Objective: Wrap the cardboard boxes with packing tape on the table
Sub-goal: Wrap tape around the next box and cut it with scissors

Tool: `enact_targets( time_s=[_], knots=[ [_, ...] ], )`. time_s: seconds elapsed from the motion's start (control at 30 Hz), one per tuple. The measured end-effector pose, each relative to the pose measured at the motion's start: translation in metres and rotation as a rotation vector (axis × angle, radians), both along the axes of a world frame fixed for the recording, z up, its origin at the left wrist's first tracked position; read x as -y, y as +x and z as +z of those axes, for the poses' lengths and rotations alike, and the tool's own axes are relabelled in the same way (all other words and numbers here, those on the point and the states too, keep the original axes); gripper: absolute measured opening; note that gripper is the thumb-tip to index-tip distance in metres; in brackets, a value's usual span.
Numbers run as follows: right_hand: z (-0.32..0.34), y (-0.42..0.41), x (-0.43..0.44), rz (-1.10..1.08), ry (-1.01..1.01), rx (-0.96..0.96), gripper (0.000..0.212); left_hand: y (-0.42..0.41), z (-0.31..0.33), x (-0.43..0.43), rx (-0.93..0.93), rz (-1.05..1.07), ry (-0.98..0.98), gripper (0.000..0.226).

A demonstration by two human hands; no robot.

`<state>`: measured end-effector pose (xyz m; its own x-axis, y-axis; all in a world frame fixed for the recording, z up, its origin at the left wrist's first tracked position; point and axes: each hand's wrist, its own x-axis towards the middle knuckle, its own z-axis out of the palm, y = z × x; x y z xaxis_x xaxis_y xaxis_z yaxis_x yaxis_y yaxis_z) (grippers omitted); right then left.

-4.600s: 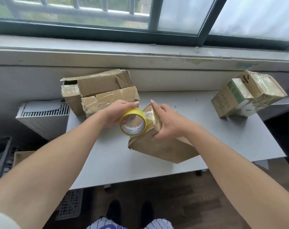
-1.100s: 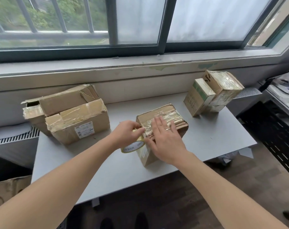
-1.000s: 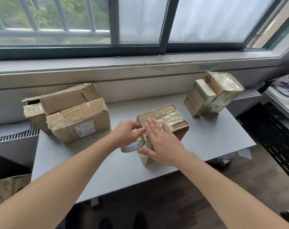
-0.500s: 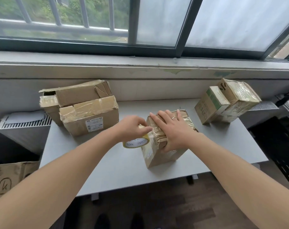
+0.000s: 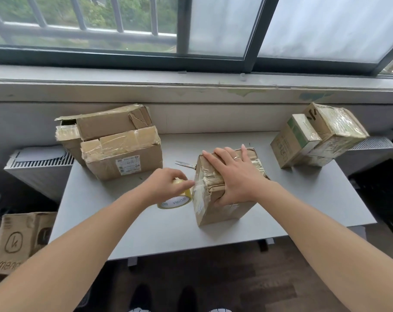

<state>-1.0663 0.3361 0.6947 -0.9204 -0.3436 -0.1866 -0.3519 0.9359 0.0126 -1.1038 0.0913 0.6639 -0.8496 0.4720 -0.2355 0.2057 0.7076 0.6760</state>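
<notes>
A taped cardboard box [image 5: 215,208] stands in the middle of the grey table [image 5: 314,199]. My right hand [image 5: 233,176] lies flat on its top with fingers spread and the thumb down its near side. My left hand [image 5: 166,185] grips a yellow roll of packing tape [image 5: 175,200] against the box's left face, where clear tape runs from the roll onto the cardboard. Much of the roll is hidden under my fingers.
Two worn boxes [image 5: 121,149] are stacked at the back left and two wrapped boxes [image 5: 319,136] lean at the back right. Scissors [image 5: 185,164] lie behind the middle box. A radiator [image 5: 40,167] and a box on the floor [image 5: 18,239] are left of the table.
The box was tilted up off the table earlier and now stands on it. My right hand slid across its top toward the left edge. The roll stayed at the left face.
</notes>
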Motion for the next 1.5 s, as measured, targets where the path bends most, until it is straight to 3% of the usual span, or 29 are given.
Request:
enact_targets(
  time_s=[0.4,0.53,0.67,0.83,0.97,1.2,1.5],
  knots=[
    [-0.006,-0.003,-0.004,0.003,-0.053,0.004,0.139,0.009,-0.053,-0.027,0.089,0.189,0.18,0.036],
    [-0.008,-0.001,-0.005,0.014,-0.094,-0.029,0.14,0.014,-0.058,-0.026,0.207,0.26,0.287,0.07],
    [-0.004,0.0,-0.013,0.016,-0.161,-0.027,0.138,0.019,-0.049,-0.019,0.25,0.209,0.343,0.056],
    [0.011,0.002,-0.041,-0.072,-0.379,0.028,0.141,0.005,0.013,0.011,0.109,0.077,0.41,0.058],
    [0.007,0.012,-0.043,-0.136,-0.781,0.049,0.141,-0.004,0.068,0.012,-0.068,0.004,0.423,0.061],
    [-0.033,0.029,-0.066,-0.237,-0.852,0.113,0.141,-0.001,0.033,0.011,-0.125,0.054,-0.075,0.056],
    [-0.064,0.065,-0.119,-0.382,-0.903,0.174,0.139,-0.02,0.04,-0.005,-0.147,-0.108,-0.197,0.066]
  ],
)
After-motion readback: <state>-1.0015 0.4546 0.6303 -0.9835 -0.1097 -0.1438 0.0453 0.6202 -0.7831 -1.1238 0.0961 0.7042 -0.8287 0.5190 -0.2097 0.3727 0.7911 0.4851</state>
